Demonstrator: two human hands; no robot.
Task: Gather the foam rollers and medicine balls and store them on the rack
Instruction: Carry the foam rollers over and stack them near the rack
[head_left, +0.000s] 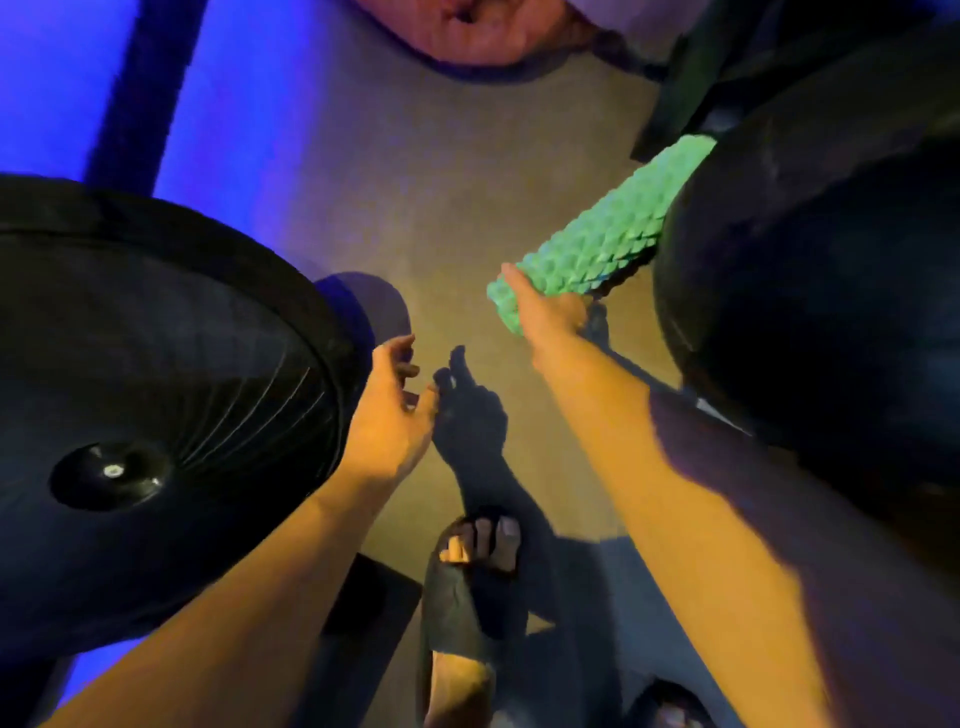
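A green, knobbly foam roller (602, 228) lies slanted at the right, its far end tucked behind a large dark ball (810, 291). My right hand (545, 312) grips the roller's near end, fingers wrapped under it. My left hand (397, 405) hovers over the floor to the left, fingers loosely curled and holding nothing. The image is blurred and the light is dim.
A big black exercise ball (156, 405) with a valve fills the left side. A pinkish ball (467, 31) sits at the top edge. My foot in a dark sandal (467, 587) stands on the tan floor (415, 182) at the bottom. Dark equipment is at top right.
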